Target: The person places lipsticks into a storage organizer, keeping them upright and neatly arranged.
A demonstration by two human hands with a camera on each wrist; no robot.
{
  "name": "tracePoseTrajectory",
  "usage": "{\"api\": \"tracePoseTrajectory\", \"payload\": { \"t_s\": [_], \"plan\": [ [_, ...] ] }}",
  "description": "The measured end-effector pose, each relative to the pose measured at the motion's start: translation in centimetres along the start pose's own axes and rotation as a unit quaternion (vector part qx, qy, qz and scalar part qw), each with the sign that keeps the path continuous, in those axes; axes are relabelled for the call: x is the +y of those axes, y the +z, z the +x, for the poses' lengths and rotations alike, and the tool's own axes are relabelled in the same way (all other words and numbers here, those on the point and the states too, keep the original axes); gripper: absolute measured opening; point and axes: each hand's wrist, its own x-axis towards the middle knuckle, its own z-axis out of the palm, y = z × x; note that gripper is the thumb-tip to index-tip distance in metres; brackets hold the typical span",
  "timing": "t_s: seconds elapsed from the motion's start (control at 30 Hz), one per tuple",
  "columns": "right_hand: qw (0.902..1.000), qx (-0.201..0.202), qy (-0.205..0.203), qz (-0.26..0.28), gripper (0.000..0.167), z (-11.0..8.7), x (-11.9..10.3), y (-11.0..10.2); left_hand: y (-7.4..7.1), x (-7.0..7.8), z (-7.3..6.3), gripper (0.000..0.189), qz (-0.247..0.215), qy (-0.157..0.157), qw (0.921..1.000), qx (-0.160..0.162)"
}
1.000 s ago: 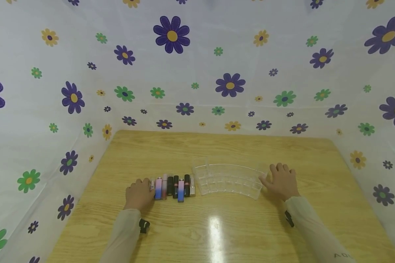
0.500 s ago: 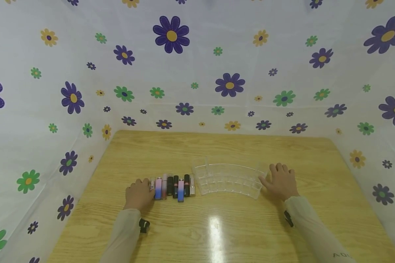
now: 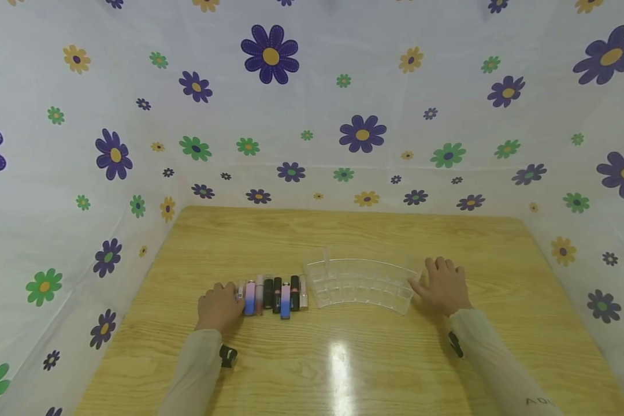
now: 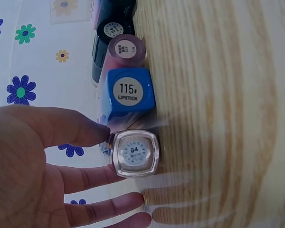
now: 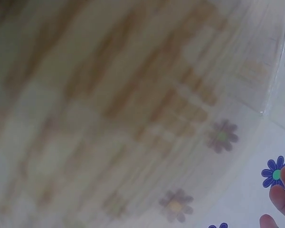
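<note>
My left hand (image 3: 220,308) rests at the left end of a row of lipsticks. In the left wrist view its thumb and forefinger lie on either side of a clear square-ended lip tube (image 4: 135,153) marked 04, the fingers fairly straight. Beside that stands a pink-and-blue lipstick (image 4: 129,93), then a pink tube (image 4: 126,50) and a dark lipstick (image 4: 113,31). My right hand (image 3: 444,284), fingers loosely bent, rests at the right end of a clear, curved, tiered organizer (image 3: 361,283), thumb by its edge. Only a few fingertips (image 5: 281,198) show in the right wrist view.
Farther along the row lie a second pink-and-blue lipstick (image 3: 285,301), several dark ones and a pale tube (image 3: 304,293) near the organizer's left side. Flower-printed white cloth (image 3: 312,115) walls the wooden table (image 3: 312,358) at the back and sides.
</note>
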Motion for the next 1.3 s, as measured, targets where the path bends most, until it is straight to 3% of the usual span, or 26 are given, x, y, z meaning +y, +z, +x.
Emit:
{"api": "tracePoseTrajectory", "payload": {
  "t_s": [1.03, 1.3],
  "plan": [
    [0.9997, 0.013, -0.013, -0.015, 0.067, 0.3, 0.5, 0.7, -0.2, 0.2, -0.1, 0.028, -0.013, -0.003, 0.9999, -0.008],
    [0.9997, 0.018, -0.013, -0.012, 0.066, 0.3, 0.4, 0.7, -0.1, 0.3, 0.0, 0.030, -0.014, -0.017, 0.9997, -0.012]
  ]
}}
